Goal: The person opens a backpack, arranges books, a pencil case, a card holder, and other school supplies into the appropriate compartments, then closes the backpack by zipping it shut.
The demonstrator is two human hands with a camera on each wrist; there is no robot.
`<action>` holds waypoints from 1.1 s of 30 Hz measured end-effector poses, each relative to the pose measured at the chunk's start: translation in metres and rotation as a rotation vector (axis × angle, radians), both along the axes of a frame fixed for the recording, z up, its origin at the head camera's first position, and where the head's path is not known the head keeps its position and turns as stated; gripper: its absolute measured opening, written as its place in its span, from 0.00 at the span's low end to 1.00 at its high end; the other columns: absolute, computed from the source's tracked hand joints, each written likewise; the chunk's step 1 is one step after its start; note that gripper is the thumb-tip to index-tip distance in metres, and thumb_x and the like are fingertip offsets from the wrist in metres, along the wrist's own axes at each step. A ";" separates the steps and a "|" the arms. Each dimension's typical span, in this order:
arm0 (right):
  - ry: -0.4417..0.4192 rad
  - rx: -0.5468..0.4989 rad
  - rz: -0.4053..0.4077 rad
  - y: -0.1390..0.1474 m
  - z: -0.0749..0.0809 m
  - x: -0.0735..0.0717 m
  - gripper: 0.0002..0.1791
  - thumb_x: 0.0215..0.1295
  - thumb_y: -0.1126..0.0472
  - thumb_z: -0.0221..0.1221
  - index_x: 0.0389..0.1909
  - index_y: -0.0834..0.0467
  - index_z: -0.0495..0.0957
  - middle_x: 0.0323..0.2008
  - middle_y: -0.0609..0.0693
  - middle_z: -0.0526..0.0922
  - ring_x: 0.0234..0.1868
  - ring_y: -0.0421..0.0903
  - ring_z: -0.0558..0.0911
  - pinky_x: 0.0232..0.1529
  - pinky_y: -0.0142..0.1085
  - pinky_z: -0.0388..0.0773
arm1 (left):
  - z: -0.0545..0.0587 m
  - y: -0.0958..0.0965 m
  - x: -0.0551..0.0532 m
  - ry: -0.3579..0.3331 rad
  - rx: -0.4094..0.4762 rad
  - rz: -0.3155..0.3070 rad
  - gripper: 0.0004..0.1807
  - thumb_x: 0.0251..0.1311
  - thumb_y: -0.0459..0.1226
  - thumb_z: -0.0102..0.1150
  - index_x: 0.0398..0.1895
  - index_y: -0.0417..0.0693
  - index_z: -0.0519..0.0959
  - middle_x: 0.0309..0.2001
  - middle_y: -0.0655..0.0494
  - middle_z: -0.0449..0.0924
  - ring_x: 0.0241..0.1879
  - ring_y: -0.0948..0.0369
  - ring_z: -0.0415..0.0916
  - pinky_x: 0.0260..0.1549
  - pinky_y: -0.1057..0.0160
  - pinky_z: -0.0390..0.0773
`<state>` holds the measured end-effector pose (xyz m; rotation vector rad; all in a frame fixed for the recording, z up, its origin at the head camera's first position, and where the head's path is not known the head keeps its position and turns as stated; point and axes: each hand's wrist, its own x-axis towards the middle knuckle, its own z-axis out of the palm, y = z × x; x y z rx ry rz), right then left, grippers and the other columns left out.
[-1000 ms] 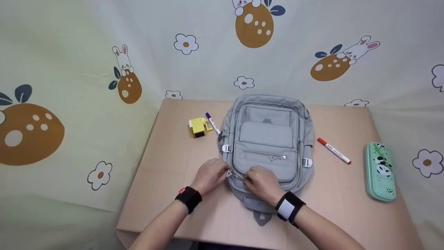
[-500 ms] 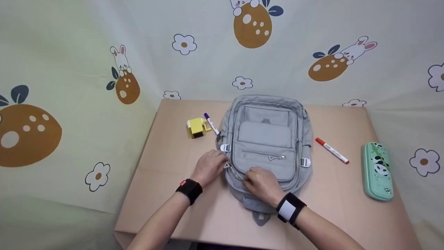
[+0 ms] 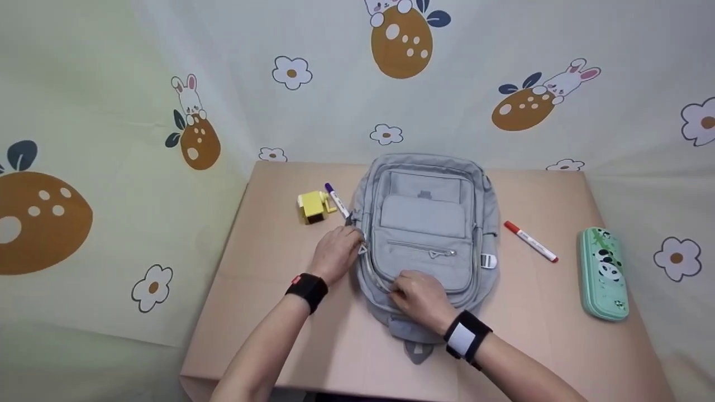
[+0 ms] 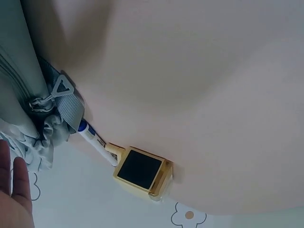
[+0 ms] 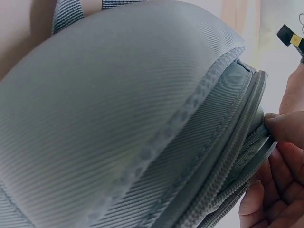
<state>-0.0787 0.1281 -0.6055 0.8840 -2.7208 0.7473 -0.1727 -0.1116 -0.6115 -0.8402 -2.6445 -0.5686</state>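
Note:
A grey backpack (image 3: 424, 215) lies front side up on the table, its straps toward the back and sides partly hidden. At its left side my left hand (image 3: 335, 257) pinches a zipper pull (image 3: 362, 249) of the front compartment; in the left wrist view only some fingers (image 4: 20, 183) show at the corner. My right hand (image 3: 422, 296) pinches the lower front edge of the backpack, beside the zipper track. The right wrist view shows that hand's thumb (image 5: 285, 126) on the fabric by the zipper teeth (image 5: 228, 152), with fingers curled beneath.
Left of the backpack are a small yellow crank-handled block (image 3: 313, 206) and a purple-capped marker (image 3: 337, 200). To its right lie a red-capped marker (image 3: 530, 241) and a green panda pencil case (image 3: 604, 273). Patterned cloth hangs behind the table (image 3: 251, 312).
My left hand has moved up along the backpack's left side, and the zipper pull has gone with it. My right hand keeps its hold at the lower edge. The view has shifted slightly.

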 end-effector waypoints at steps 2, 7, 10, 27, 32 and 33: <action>-0.021 0.000 -0.012 0.000 -0.001 0.000 0.03 0.57 0.61 0.71 0.31 0.51 0.85 0.26 0.40 0.77 0.27 0.39 0.77 0.29 0.36 0.77 | 0.002 0.000 0.000 -0.031 0.001 -0.013 0.04 0.68 0.35 0.63 0.43 0.49 0.83 0.49 0.55 0.84 0.49 0.53 0.79 0.48 0.54 0.77; -0.105 0.009 -0.046 -0.002 0.004 0.001 0.06 0.59 0.56 0.72 0.34 0.51 0.85 0.29 0.40 0.80 0.30 0.40 0.79 0.33 0.36 0.79 | 0.006 -0.001 0.001 -0.081 -0.009 -0.023 0.05 0.70 0.35 0.60 0.46 0.49 0.82 0.47 0.55 0.84 0.49 0.54 0.80 0.50 0.55 0.77; -0.153 0.008 -0.060 -0.006 0.008 -0.001 0.09 0.59 0.52 0.72 0.36 0.51 0.85 0.31 0.41 0.81 0.31 0.40 0.79 0.34 0.36 0.79 | 0.007 -0.001 0.001 -0.093 -0.023 -0.006 0.04 0.71 0.36 0.60 0.45 0.50 0.81 0.45 0.55 0.85 0.47 0.54 0.80 0.48 0.55 0.78; 0.240 0.317 -0.120 -0.057 0.009 -0.024 0.17 0.59 0.49 0.69 0.22 0.57 0.79 0.20 0.51 0.77 0.22 0.53 0.78 0.21 0.45 0.73 | 0.008 -0.002 0.004 -0.063 0.012 -0.002 0.03 0.70 0.37 0.61 0.43 0.50 0.81 0.42 0.56 0.85 0.48 0.54 0.80 0.48 0.54 0.77; 0.115 0.231 -0.130 -0.053 0.007 -0.025 0.14 0.63 0.57 0.66 0.20 0.55 0.76 0.19 0.50 0.77 0.21 0.53 0.78 0.21 0.47 0.75 | 0.007 -0.003 0.001 -0.071 0.014 0.002 0.03 0.69 0.37 0.62 0.42 0.51 0.82 0.43 0.56 0.86 0.47 0.54 0.80 0.47 0.54 0.77; 0.094 0.209 -0.126 -0.052 0.007 -0.025 0.14 0.64 0.57 0.66 0.20 0.55 0.75 0.19 0.49 0.77 0.21 0.53 0.79 0.21 0.47 0.75 | 0.006 -0.004 0.000 -0.074 0.018 0.009 0.03 0.69 0.37 0.62 0.42 0.51 0.83 0.43 0.56 0.86 0.46 0.54 0.80 0.47 0.54 0.77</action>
